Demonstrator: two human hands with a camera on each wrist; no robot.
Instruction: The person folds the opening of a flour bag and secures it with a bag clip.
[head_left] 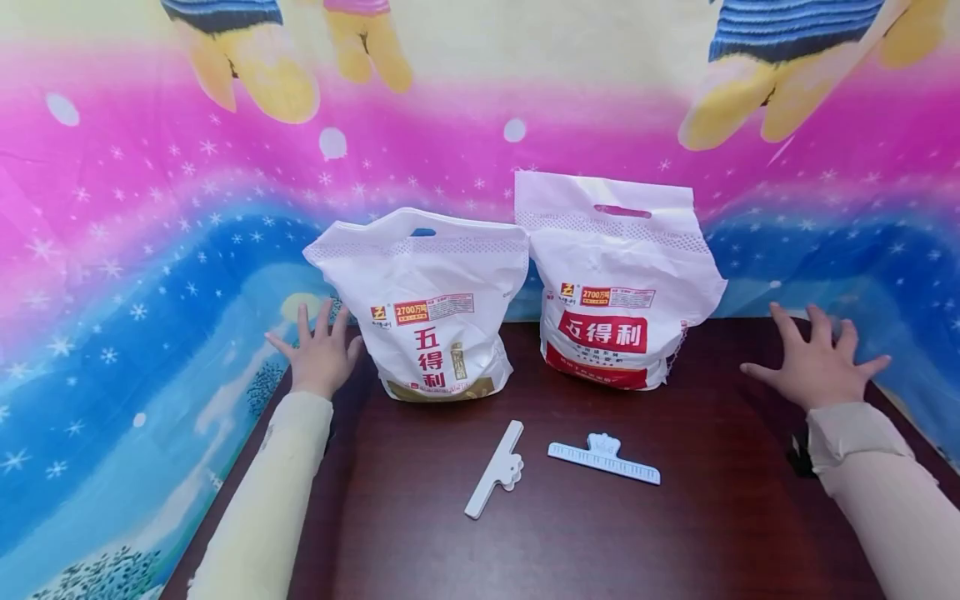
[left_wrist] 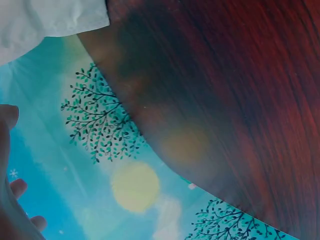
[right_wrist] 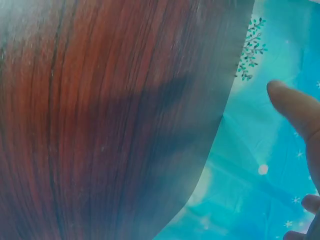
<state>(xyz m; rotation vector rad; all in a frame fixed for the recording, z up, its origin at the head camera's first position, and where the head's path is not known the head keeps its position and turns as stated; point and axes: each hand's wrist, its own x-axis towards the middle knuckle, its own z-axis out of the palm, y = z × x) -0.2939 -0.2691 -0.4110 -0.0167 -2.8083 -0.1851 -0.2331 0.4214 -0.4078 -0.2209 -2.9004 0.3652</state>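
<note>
The work is apparently standing at a ready stage: the left hand (head_left: 321, 358) and the right hand (head_left: 821, 365) are reaching forward released, fingers spread, grasping nothing. A white handled bag with vertical red lettering (head_left: 431, 292) is standing near the left hand; a white handled bag with a red label panel (head_left: 611, 271) is standing just beside it. In front, a white plastic bar clip (head_left: 495, 471) and a pale-blue plastic bar clip (head_left: 604, 459) are lying on the dark reddish-brown wood-grain table (head_left: 585, 542). The next move is probably calling for fingers to close on a clip or bag. Both bags are displaying "五得利" and "2700万吨"; much smaller print is proving illegible.
</note>
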